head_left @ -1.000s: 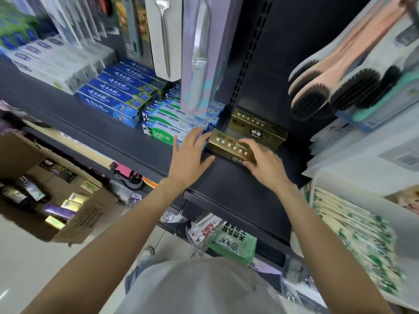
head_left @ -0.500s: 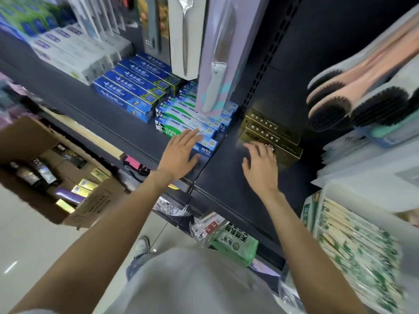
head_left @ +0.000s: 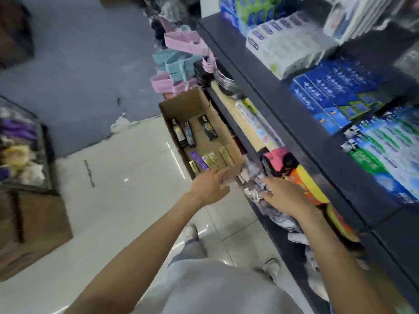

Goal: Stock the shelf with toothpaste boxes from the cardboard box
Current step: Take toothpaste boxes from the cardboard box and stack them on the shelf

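Note:
An open cardboard box (head_left: 181,103) stands on the floor against the dark shelf unit (head_left: 283,114). Inside lie several gold toothpaste boxes (head_left: 217,159), one purple box (head_left: 198,158) and three dark boxes (head_left: 188,133). My left hand (head_left: 209,189) hovers over the box's near edge, fingers apart, holding nothing. My right hand (head_left: 283,196) is beside it, in front of the lower shelf, also holding nothing. Blue toothpaste boxes (head_left: 333,96), green and white ones (head_left: 385,150) and white ones (head_left: 288,46) fill the upper shelf. The view is motion-blurred.
Pink and blue hangers (head_left: 176,64) sit behind the cardboard box. Packaged goods and a yellow-orange item (head_left: 306,184) crowd the lower shelf. A larger brown carton (head_left: 38,223) and a glass case (head_left: 25,150) stand at the left. The white tiled floor (head_left: 127,200) lies between.
My view has swung left and down from the shelf to the floor box. Both hands left the gold boxes on the shelf and now reach toward the cardboard box.

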Demonstrator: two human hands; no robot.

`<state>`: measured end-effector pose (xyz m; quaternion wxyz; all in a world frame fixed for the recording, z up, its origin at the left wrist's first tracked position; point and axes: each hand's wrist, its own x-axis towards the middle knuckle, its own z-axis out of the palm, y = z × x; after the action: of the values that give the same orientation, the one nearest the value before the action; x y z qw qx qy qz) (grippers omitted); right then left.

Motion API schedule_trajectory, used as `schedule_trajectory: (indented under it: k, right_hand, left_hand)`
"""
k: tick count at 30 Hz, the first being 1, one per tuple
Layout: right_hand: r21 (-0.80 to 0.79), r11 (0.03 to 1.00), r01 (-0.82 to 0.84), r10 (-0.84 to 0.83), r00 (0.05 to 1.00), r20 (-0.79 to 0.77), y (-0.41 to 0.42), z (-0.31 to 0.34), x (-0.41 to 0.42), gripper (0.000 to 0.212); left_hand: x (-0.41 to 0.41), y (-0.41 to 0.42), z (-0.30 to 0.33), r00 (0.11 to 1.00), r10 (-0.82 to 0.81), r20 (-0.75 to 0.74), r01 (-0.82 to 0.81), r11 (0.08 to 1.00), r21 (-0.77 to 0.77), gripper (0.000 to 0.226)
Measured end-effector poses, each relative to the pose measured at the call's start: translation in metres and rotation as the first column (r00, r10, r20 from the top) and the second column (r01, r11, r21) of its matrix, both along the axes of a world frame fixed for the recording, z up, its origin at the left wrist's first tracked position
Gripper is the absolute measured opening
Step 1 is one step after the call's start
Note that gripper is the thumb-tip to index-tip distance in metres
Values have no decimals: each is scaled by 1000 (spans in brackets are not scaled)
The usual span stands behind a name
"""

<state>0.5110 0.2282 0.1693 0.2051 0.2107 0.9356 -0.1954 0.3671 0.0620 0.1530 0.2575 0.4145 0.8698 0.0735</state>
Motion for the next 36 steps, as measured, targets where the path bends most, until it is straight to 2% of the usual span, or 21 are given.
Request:
schedule_trajectory:
  k: [2, 4, 6, 11, 17, 21, 26, 30, 32, 34, 36]
  right_hand:
    - [-45, 997, -67, 71, 994, 80, -20, -17, -43, 39]
    - [-71, 994, -80, 88, 989, 117, -36, -35, -81, 37]
    - [-90, 996, -29, 37, 995, 97, -45, -56, -114, 36]
    - [-114, 989, 92, -92, 996, 7, -45, -121, -191, 33]
    - [-170, 981, 88, -92, 996, -16, -6, -227, -274, 39]
    - [-132, 987, 93, -85, 994, 69, 12, -306, -315, 44]
    - [-14, 998, -68, 69, 960, 270, 16, -397, -342, 64]
    - [-80, 994, -78, 105, 894, 436, 11, -455, -349, 89]
    - [-83, 988, -127, 151, 854, 497, 10, -470, -348, 107]
    - [-49, 978, -203, 199, 834, 515, 14, -479, -345, 118]
    - [-48, 976, -211, 205, 836, 509, 19, -482, -342, 121]
  left_hand:
    - [-39, -37, -13, 999, 22, 49, -17, 996, -92, 35]
    - [-75, -67, -27, 994, 69, 87, -58, 992, -114, 33]
    - [-109, -85, -41, 990, 113, 86, -103, 988, -119, 32]
    - [-187, -83, -97, 985, 150, 81, -149, 989, -23, 30]
    - [-246, -36, -189, 999, 30, -24, -31, 999, -24, 32]
    - [-269, 8, -255, 981, -187, -57, 173, 966, -192, 42]
    - [-293, 50, -330, 929, -370, -23, 334, 862, -381, 51]
    - [-305, 57, -379, 886, -464, 19, 402, 747, -529, 51]
    - [-306, 59, -396, 806, -589, 69, 518, 643, -565, 49]
    - [-302, 63, -409, 662, -735, 148, 672, 495, -551, 51]
    - [-299, 69, -417, 507, -843, 179, 781, 362, -509, 56]
